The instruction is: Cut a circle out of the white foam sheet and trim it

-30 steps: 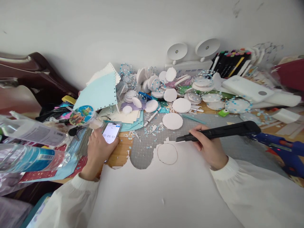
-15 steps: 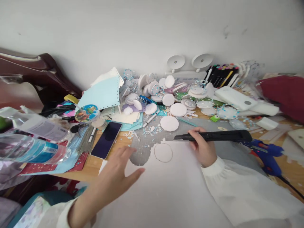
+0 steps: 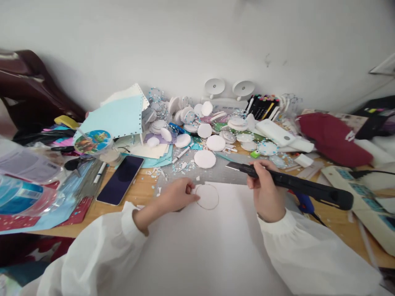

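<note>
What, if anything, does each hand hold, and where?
Right hand: long black cutter knife, by its handle's blade end. Left hand: at the edge of the flat white sheet; grip unclear.

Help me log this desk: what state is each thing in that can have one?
Utility knife: blade out, in the right hand.
White sheet: outlined circle not removed.
Smartphone: screen dark.
Cup: printed lid on.
Emergency light: looks unlit.
Glue gun: mostly hidden, unclear.
Power strip: switches unclear.
</note>
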The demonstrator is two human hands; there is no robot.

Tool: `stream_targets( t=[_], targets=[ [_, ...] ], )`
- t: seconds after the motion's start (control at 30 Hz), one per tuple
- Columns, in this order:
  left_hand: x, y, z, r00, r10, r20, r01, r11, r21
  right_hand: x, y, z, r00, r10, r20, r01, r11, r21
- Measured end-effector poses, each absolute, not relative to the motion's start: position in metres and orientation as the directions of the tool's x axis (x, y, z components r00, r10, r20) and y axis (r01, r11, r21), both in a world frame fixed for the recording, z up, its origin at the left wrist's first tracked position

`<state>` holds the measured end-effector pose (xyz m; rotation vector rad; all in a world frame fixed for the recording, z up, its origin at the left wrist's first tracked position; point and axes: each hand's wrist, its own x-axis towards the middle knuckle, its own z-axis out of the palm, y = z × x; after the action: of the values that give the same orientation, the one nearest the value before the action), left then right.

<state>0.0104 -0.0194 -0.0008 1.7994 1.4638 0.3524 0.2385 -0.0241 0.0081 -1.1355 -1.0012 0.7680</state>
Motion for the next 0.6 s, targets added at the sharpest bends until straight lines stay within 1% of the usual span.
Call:
stream_targets(
  t=[0.1,0.23,0.3,0.4,0.5,0.6],
  targets=[
    [0.015,-0.012,0.003,0.305,0.919,-0.249,0.635,-0.001,0.773,0.231,-0.025,0.016,0.372,0.889,0.266,-0.022,0.295,-0.955],
    [0.018,-0.009,-0.001,0.220,0.957,-0.191,0.566,0.034,0.824,0.209,-0.022,0.019,0.256,0.916,0.307,0.008,0.316,-0.949],
    [0.019,-0.009,-0.007,0.193,0.968,-0.159,0.540,0.030,0.841,0.195,-0.018,0.014,0.206,0.933,0.296,0.029,0.297,-0.954],
    [0.019,-0.012,-0.018,0.193,0.973,-0.130,0.514,0.013,0.858,0.177,-0.011,0.001,0.146,0.960,0.238,0.038,0.235,-0.971],
    [0.017,-0.014,-0.024,0.216,0.969,-0.122,0.485,0.002,0.874,0.169,-0.005,-0.011,0.120,0.967,0.223,0.139,0.206,-0.969],
    [0.015,-0.017,-0.025,0.233,0.963,-0.133,0.455,0.013,0.890,0.170,0.000,-0.016,0.161,0.941,0.297,0.305,0.238,-0.922]
  ],
)
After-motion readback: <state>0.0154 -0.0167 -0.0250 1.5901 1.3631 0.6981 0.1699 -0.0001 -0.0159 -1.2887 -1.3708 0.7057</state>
